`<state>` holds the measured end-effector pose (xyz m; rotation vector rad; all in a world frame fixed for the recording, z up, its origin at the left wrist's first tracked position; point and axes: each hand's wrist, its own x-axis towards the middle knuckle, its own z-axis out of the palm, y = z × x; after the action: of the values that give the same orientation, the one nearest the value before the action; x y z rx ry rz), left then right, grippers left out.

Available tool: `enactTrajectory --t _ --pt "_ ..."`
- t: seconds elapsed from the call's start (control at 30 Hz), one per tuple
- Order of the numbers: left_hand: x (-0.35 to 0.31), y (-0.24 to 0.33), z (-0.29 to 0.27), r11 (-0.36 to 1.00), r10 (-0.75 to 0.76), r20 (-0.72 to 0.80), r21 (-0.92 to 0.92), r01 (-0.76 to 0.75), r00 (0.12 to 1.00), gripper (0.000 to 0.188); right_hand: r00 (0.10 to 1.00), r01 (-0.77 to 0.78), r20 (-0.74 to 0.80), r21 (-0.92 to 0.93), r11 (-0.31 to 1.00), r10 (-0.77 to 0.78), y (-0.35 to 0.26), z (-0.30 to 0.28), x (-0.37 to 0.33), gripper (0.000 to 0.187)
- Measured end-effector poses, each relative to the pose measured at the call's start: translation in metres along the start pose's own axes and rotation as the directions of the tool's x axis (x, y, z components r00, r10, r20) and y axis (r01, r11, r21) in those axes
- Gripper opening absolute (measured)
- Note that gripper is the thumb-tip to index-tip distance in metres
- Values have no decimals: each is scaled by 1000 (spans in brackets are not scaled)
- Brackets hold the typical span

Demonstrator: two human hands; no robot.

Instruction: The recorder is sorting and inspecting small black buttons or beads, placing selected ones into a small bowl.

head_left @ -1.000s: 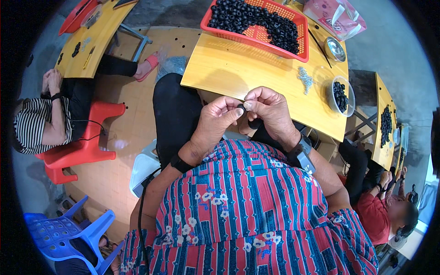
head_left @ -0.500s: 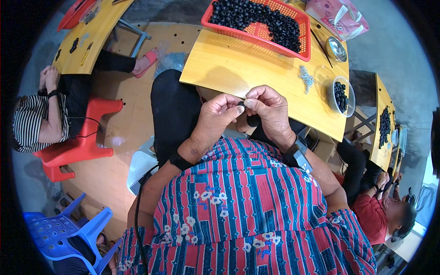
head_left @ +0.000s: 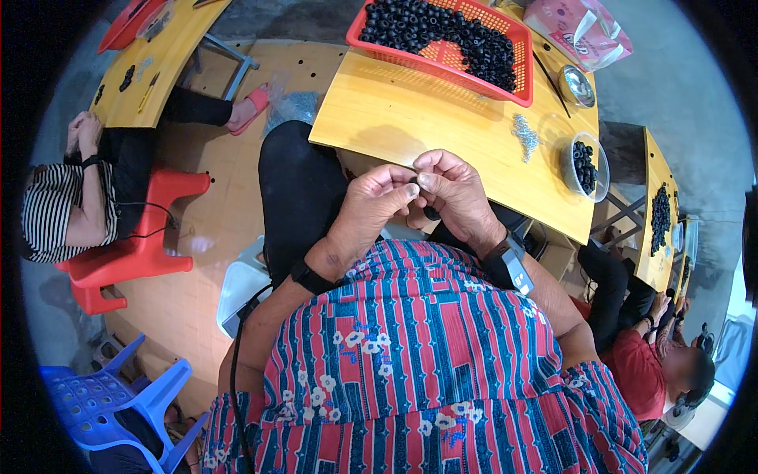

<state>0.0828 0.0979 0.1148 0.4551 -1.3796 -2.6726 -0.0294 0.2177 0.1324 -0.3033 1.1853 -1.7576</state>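
My left hand (head_left: 368, 207) and my right hand (head_left: 458, 199) meet in front of my body, just off the near edge of the yellow table (head_left: 379, 110). Thumbs and forefingers of both are pinched together on a small black part (head_left: 414, 181), mostly covered by the fingertips. Below it, a rounded black piece (head_left: 431, 213) shows under my right hand's curled fingers; whether it belongs to the same part I cannot tell. Nearest on the tabletop lies a small heap of silvery metal bits (head_left: 524, 137). Right of that heap, a clear plastic bowl (head_left: 603, 170) holds black ring-shaped parts.
A red plastic basket (head_left: 442, 69) full of black parts stands at the table's far side. Beside it are a thin black rod (head_left: 551, 83), a metal bowl (head_left: 577, 85) and a pink bag (head_left: 580, 31). Other people sit at tables left and right; a blue chair (head_left: 118, 403) stands lower left.
My right hand has shifted slightly left, its thumb now nearer the left fingertips. Less of the black piece below shows. Both hands keep their pinch.
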Motion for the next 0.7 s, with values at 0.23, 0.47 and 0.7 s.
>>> enactTrajectory --t 0.23,0.47,0.7 --pt "-1 5 0 984 -80 33 -155 84 996 20 989 -99 117 105 989 87 -6 -6 0 20" --pt "2 0 0 963 -88 121 -242 115 989 23 984 158 144 -453 877 -103 -16 -6 -10 24" --pt "0 -1 -3 964 -115 126 -223 141 985 21 955 251 256 -422 871 -151 -28 0 -11 19"
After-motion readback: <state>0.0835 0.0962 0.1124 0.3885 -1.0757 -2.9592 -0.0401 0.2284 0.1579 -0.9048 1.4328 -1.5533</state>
